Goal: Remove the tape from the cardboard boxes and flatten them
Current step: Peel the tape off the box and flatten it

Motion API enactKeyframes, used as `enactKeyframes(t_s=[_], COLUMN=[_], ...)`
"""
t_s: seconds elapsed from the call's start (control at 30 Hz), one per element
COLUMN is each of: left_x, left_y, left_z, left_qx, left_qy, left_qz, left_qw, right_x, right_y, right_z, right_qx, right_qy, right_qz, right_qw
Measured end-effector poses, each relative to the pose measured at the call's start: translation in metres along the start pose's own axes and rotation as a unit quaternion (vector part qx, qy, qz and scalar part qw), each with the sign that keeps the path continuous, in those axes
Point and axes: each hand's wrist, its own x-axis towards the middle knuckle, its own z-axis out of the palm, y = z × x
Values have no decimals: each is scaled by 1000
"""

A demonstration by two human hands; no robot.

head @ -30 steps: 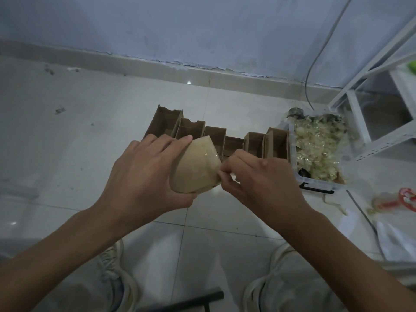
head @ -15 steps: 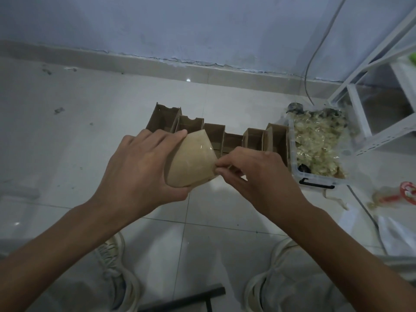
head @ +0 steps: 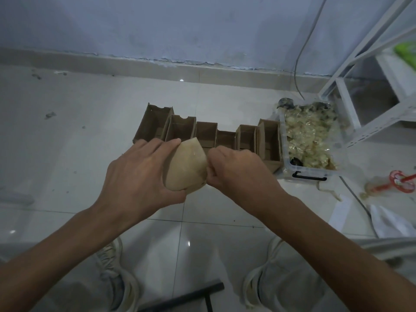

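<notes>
On the left, the left hand (head: 137, 176) wraps its fingers and thumb round a small taped box (head: 186, 165), holding it up above the floor (head: 67, 143) so it stays put while the other side gets picked at; the box looks shiny, likely because tape covers it. Just behind it, a row of open cardboard boxes (head: 207, 134) stands on the floor side by side, close enough to reach; I think they wait their turn to be pressed flat. Next, the right hand (head: 238, 172) has its fingers curled at the box's right edge, touching it; it looks like it pinches a bit of tape there to pull it off, but the fingertips are hidden, so I cannot tell for sure. Further right, a clear tub (head: 310, 174) sits against the last box, full of crumpled tape bits; it is near, probably so pulled tape can drop right in.
</notes>
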Motion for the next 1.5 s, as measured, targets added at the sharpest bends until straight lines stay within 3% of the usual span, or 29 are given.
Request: enactKeyframes(t_s=[0.1,0.2,0.6,0.77,1.07,1.17,1.27,1.5], left_x=[5,8,5,6,7,5,5,4], left_y=[-3,-2,-6,-7,-3,2,5,6], left_z=[-13,-24,-27,-34,-37,-32,-28,-21], left_qx=[-17,-59,-129,-156,-97,-65,-53,-38], left_qy=[-18,-26,30,67,83,86,70,46], left_qz=[-21,-53,-25,1,23,22,20,7], left_qw=[999,997,991,986,991,994,996,998], right_x=[-2,-3,0,0,-1,-2,-1,3], right_y=[9,10,6,5,2,3,8,10], right_z=[-12,-18,-30,-42,-47,-45,-43,-47], right_qx=[136,193,243,217,239,162,46,-112], right_qy=[0,20,104,136,130,109,88,32], right_qz=[47,56,64,17,60,57,-8,-76], right_qw=[990,979,962,967,960,979,995,990])
